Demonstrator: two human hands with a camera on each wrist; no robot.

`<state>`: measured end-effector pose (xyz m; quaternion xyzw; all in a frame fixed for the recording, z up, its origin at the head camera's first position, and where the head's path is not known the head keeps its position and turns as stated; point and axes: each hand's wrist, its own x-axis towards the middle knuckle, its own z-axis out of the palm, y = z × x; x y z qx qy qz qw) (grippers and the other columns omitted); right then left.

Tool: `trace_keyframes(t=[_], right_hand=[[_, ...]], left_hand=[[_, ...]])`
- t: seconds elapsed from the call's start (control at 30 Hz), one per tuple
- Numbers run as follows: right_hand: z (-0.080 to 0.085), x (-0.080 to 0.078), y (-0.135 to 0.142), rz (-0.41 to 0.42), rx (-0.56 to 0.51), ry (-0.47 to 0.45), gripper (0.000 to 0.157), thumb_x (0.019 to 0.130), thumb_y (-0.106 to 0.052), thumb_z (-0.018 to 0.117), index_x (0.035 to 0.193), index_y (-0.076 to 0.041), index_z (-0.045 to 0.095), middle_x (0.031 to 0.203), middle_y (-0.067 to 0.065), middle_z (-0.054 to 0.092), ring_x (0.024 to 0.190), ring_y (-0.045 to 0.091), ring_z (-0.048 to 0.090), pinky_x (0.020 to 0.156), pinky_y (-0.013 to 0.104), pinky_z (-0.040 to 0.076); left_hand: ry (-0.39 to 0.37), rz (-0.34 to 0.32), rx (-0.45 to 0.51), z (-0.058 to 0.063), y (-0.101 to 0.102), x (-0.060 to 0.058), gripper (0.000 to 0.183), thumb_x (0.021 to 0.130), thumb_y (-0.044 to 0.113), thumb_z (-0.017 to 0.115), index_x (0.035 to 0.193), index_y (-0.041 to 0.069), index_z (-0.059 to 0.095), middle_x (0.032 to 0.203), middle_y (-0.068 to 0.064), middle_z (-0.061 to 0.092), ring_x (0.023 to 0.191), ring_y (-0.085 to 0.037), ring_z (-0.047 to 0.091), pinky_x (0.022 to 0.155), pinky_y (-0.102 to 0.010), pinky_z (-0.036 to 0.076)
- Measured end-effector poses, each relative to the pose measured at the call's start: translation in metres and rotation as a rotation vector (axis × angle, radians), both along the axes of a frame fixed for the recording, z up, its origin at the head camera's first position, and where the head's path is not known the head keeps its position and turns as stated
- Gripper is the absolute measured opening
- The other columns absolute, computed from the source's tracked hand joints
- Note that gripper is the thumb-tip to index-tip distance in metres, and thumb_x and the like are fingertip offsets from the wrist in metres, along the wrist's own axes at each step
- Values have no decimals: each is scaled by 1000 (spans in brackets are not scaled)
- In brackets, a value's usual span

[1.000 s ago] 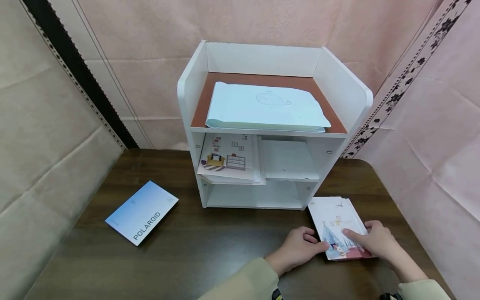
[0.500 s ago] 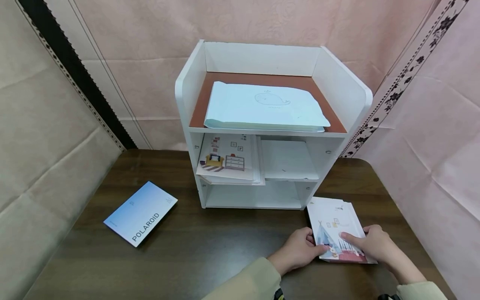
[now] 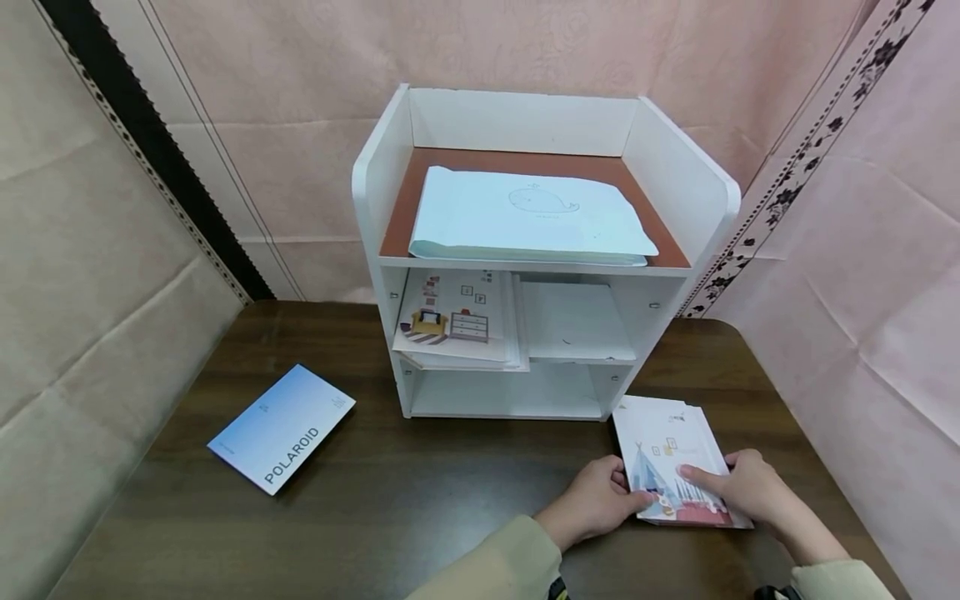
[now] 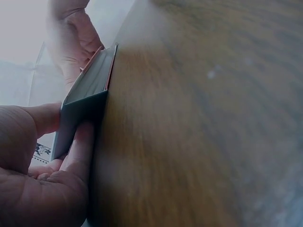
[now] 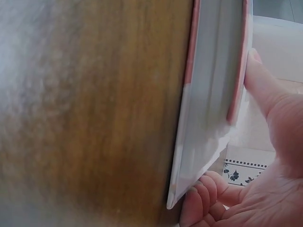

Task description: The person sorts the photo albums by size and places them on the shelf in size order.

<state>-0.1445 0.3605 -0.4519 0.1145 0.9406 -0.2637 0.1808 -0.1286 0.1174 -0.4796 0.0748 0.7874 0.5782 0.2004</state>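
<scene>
Brown tabletop (image 3: 420, 500) carries, at lower right of the frame, an illustrated book (image 3: 660, 446); left hand (image 3: 596, 504) and right hand (image 3: 752, 487) grip opposite sides, probably for steadiness.

2 plain, pale green sleeves (image 3: 495, 560)

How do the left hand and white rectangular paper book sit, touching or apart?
Touching: the left wrist view shows the left hand with thumb pressed against the book.
</scene>
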Motion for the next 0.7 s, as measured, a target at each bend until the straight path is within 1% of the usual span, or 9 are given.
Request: trace_keyframes(t=[0.1,0.17,0.27,0.33,0.4,0.43,0.5,0.6,0.7], right_hand=[[1,1,1,0,-7,-3,97,81,-65,65,114,24,44,96,25,58,82,27,56,68,40,50],[3,1,0,-7,-23,-5,96,83,-66,61,115,23,46,94,23,58,81,26,56,68,39,50],[5,4,1,-23,-37,-7,89,87,-69,52,107,18,54,84,16,59,74,22,56,63,35,48],[7,6,3,-36,-48,-15,85,89,-70,47,99,13,59,78,11,58,68,20,56,59,33,46],[8,8,6,-52,-66,-27,80,90,-70,44,94,8,59,75,8,57,65,19,55,56,33,45],[8,10,8,-56,-83,-27,79,90,-70,44,95,8,58,76,8,56,65,19,55,56,32,45],[7,12,10,-88,-160,-31,79,91,-68,45,104,9,53,81,9,58,66,20,58,56,33,47],[4,17,10,-149,-319,-16,81,91,-63,51,122,12,41,89,10,60,72,20,62,59,33,52],[1,19,7,-213,-472,1,85,92,-59,54,135,9,29,95,11,63,78,21,66,63,35,55]], left_hand=[[-1,-6,11,0,0,1,25,81,24,80,84,13,58,73,5,53,62,-7,51,57,-23,44],[10,-14,23,0,-1,2,24,81,22,80,84,13,58,72,5,54,63,-6,51,57,-22,44],[11,-22,47,0,-3,2,23,82,19,79,84,12,58,72,5,54,63,-5,52,58,-21,45],[3,-32,47,0,-3,3,22,82,18,79,85,12,57,73,5,54,64,-5,52,59,-21,45],[-14,-41,45,0,-2,3,22,82,18,79,86,13,58,73,6,55,65,-5,52,60,-21,46],[-17,-45,43,0,-2,3,22,82,18,79,86,13,58,74,6,55,65,-4,52,60,-21,46],[-23,-52,50,-1,-2,3,22,82,17,79,86,13,57,75,6,55,66,-4,53,61,-21,46],[-53,-53,75,-2,-3,2,21,82,16,79,89,14,59,77,6,56,69,-5,54,64,-22,47],[-95,-56,107,-4,-6,-2,21,82,15,78,95,14,61,81,5,58,72,-6,56,66,-24,49]])
